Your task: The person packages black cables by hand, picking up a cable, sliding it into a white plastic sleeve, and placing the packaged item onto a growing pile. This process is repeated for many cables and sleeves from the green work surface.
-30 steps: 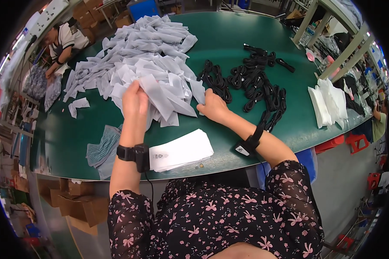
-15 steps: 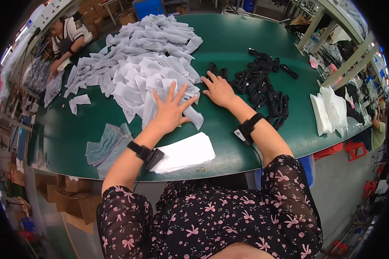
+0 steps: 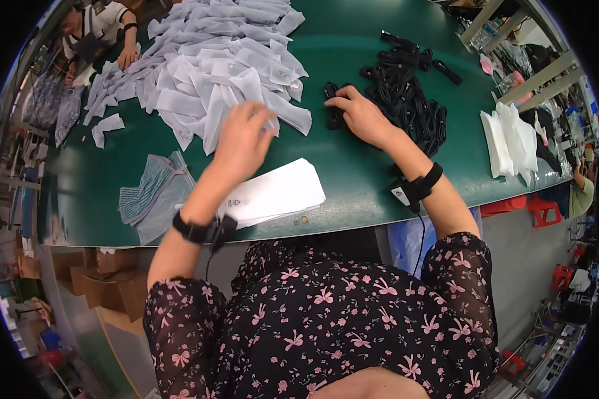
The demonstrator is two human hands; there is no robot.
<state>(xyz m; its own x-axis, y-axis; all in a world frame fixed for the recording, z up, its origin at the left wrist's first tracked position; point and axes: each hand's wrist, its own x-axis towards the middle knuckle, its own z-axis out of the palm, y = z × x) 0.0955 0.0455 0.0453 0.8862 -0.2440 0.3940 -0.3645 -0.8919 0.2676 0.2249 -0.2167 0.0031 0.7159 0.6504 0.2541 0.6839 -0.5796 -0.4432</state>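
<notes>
Just in front of the large heap of white translucent pouches (image 3: pixel 199 86), my left hand (image 3: pixel 241 143) hovers, slightly smeared, with fingers loosely bent and thumb apart; nothing shows in it. My right hand (image 3: pixel 365 121) bends its fingers over a coiled black cable (image 3: pixel 333 114) lying right of the heap, and the fingertips grip it. Beyond that hand spreads a pile of more coiled black cables (image 3: pixel 406 86). Near the table edge, below my left hand, lies a stack of flat white pouches (image 3: pixel 279 193).
Left of the stack, a clear bag with blue-striped material (image 3: pixel 150 193) lies on the green table (image 3: pixel 366 206). White plastic bags (image 3: pixel 509 143) sit at the right edge. Across the far left corner, another person (image 3: pixel 103 33) handles pouches. Open cardboard boxes (image 3: pixel 110 286) stand below the table on the left.
My left hand has drawn back off the pouch heap toward me, its spread fingers now bent. My right hand has shifted slightly right, its fingers curling onto the black cable. The view has tilted down.
</notes>
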